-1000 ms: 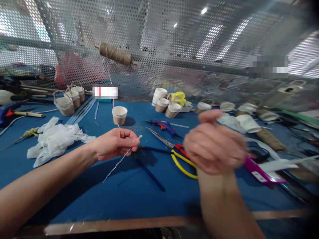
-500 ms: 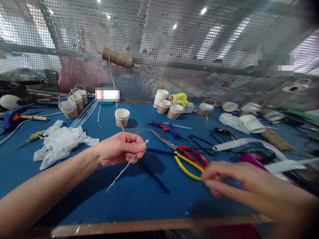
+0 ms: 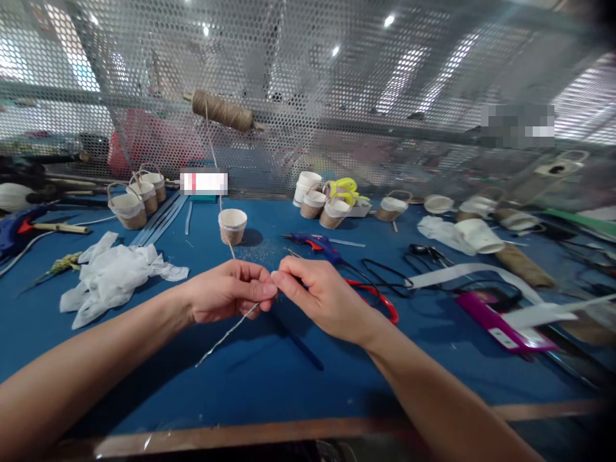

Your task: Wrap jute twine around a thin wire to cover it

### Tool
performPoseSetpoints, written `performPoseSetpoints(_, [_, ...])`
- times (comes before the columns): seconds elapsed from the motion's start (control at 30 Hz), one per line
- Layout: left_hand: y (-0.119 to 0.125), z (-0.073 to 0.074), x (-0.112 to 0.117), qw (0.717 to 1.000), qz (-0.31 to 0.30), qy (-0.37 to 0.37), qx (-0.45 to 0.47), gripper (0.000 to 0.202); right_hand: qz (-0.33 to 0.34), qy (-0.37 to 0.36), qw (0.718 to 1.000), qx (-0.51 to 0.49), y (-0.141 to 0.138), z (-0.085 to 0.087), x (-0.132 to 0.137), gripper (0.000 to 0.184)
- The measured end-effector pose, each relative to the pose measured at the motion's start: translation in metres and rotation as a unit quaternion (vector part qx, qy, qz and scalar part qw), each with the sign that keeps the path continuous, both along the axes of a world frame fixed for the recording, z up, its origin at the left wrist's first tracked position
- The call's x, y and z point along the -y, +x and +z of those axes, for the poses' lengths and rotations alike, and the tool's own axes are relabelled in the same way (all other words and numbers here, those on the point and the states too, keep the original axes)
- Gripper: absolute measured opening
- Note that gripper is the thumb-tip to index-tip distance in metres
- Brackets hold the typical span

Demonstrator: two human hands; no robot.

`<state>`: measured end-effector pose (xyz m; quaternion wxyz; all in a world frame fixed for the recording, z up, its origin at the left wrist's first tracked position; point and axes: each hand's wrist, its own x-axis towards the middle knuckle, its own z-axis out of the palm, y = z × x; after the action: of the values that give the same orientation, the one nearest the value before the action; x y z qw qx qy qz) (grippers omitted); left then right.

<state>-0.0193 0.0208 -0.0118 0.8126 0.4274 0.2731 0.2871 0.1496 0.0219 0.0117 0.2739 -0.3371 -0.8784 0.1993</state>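
Observation:
My left hand [image 3: 238, 292] is closed in a pinch on the twine [image 3: 231, 249], which comes down from the spool past a small pot. A twisted silvery strand [image 3: 224, 338] trails from under its fingers toward the lower left. Against these fingertips, my right hand [image 3: 315, 292] pinches the end of the twine; its fingers hide most of that tip. Behind the hands stands a small white-and-brown pot [image 3: 233, 226]. Partly covered by my right hand are scissors with a red handle [image 3: 385, 305]. Below the hands lies a dark blue strip [image 3: 303, 350].
A twine spool [image 3: 222, 110] hangs on the perforated metal screen. Crumpled white lace [image 3: 113, 276] lies at left, near handled pots [image 3: 129, 212]. A blue glue gun [image 3: 315, 245], its black cord, and a purple object [image 3: 503, 324] lie to the right.
My right hand has moved left from beside the scissor handles to meet my left hand's fingertips, and now covers much of the scissors. My left hand keeps its pinch. The view has shifted slightly.

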Motion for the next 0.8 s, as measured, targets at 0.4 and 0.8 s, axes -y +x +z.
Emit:
performPoseSetpoints(0.4, [-0.002, 0.000, -0.003, 0.999, -0.020, -0.006, 0.033, 0.016, -0.068, -0.171, 0.979, -0.082, 0.021, -0.002, 0.010, 0.030])
performPoseSetpoints(0.8, [-0.004, 0.001, -0.006, 0.998, -0.016, 0.027, 0.057, 0.015, -0.056, -0.269, 0.945, 0.179, 0.114, -0.030, 0.096, 0.018])
